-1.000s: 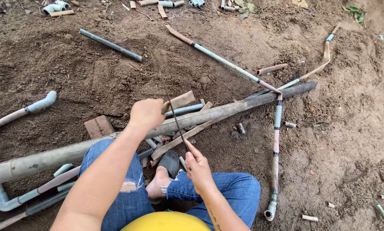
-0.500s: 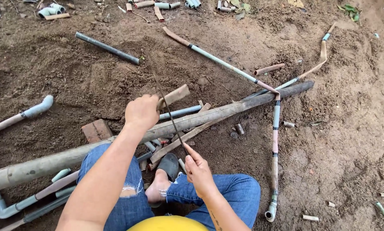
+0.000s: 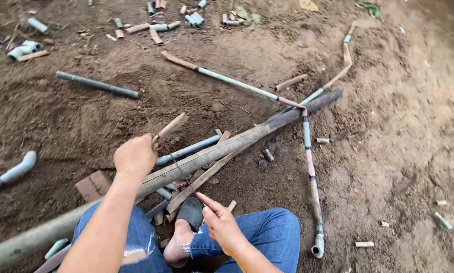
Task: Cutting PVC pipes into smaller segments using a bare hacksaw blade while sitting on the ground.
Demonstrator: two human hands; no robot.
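Hands work at the near edge of the dirt ground (image 3: pixel 399 151). Left hand (image 3: pixel 135 154) is clenched around a wooden handle (image 3: pixel 170 126) — a thin blade (image 3: pixel 179 169) runs from it across the long grey pole (image 3: pixel 227 146), which lies diagonally over the soil. Right hand (image 3: pixel 221 226) hovers just beside the blade's near end, fingers loosely spread; whether it touches anything cannot be told. Short pipe offcuts (image 3: pixel 191 17) lie scattered at the far edge.

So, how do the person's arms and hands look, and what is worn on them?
Both arms are bare, with no sleeves in view. The left hand and the right hand have no gloves, and I see no rings, watch or bracelet on them.
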